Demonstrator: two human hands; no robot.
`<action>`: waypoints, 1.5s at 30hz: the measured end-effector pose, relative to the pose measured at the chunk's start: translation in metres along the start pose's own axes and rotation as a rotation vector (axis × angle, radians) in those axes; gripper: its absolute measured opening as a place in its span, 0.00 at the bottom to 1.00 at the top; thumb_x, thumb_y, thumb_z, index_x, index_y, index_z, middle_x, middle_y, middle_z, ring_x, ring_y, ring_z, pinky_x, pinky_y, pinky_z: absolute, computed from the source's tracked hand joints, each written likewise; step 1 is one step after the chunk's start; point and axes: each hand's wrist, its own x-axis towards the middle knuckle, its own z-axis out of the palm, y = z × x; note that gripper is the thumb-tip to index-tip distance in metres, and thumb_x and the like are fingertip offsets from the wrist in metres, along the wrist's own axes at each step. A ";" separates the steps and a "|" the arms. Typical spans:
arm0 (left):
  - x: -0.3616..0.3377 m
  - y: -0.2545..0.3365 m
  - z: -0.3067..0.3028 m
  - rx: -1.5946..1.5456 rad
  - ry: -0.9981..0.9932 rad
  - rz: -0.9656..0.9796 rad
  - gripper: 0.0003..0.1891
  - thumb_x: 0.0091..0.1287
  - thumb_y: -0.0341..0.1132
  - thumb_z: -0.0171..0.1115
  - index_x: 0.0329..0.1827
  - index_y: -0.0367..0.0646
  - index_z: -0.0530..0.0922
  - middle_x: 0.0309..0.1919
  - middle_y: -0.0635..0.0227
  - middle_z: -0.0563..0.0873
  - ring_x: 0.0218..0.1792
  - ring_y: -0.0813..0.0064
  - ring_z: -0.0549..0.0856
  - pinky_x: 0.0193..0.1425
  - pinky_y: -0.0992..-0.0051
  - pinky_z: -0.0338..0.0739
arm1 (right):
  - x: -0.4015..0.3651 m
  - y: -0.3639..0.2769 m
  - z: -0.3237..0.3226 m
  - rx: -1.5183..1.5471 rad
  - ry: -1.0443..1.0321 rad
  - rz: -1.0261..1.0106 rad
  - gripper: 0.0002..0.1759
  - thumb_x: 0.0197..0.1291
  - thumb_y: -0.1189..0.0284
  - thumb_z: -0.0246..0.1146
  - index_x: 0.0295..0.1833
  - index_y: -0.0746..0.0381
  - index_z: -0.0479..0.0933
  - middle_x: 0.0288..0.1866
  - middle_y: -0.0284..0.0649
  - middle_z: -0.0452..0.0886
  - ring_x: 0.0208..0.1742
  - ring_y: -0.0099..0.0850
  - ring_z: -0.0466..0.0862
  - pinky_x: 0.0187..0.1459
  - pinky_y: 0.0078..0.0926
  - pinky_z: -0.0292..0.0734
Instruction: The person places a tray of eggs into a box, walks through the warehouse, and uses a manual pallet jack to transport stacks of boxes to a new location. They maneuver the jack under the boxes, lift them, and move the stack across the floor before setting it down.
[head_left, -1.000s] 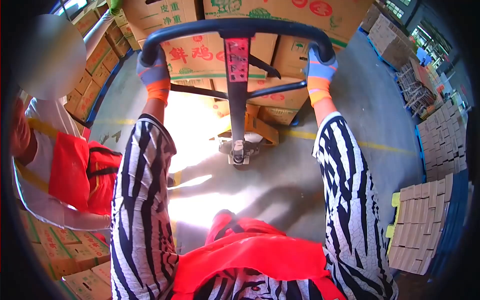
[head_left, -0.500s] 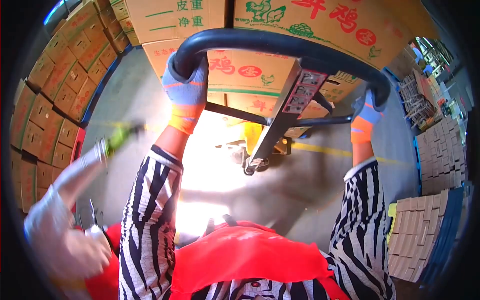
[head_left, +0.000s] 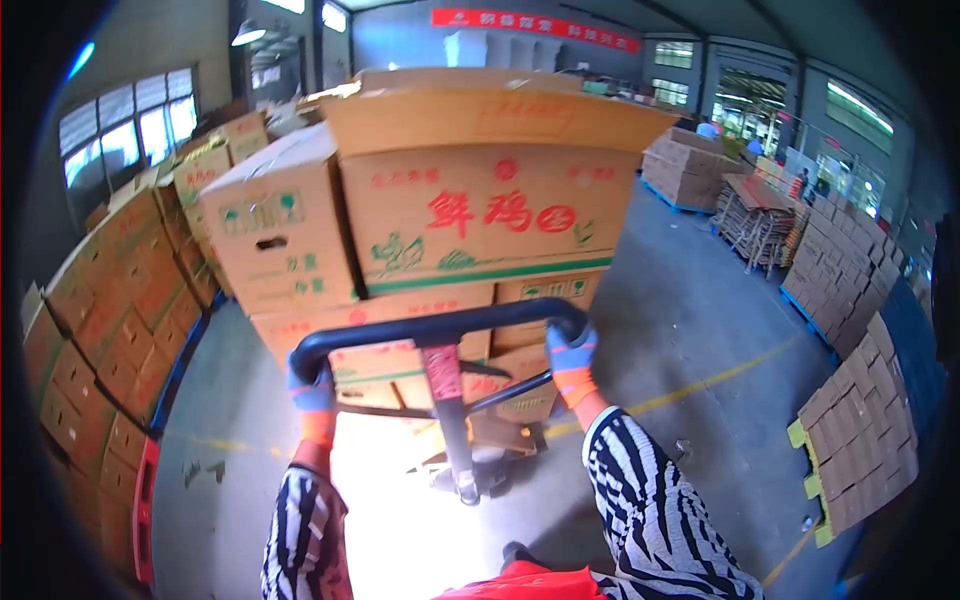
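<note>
A black handlebar belonging to a pallet jack crosses the view in front of me. My left hand, in a blue and orange glove, is wrapped round its left end. The right end is gripped by my right hand, gloved the same way. Just beyond the bar stands a stack of cardboard cartons with red and green print; the top carton has its front flap raised. Below the bar, the jack's shaft runs down to the floor.
Carton stacks line the left, with a red pallet at their foot. On the right are flattened cardboard, stacked brown bundles and a nearer pile on a yellow pallet. A yellow line crosses the grey floor.
The view has tilted up, showing the far hall, windows and a red banner. The handlebar and both hands now appear lower. A co-worker's arm at the left is no longer in view.
</note>
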 end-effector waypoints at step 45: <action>-0.319 0.296 -0.261 0.724 -1.012 0.458 0.06 0.49 0.37 0.64 0.29 0.56 0.77 0.19 0.73 0.73 0.22 0.72 0.75 0.27 0.69 0.66 | -0.437 -0.276 -0.199 -1.100 -1.182 -0.590 0.18 0.54 0.66 0.52 0.51 0.51 0.76 0.23 0.30 0.70 0.24 0.26 0.74 0.27 0.28 0.65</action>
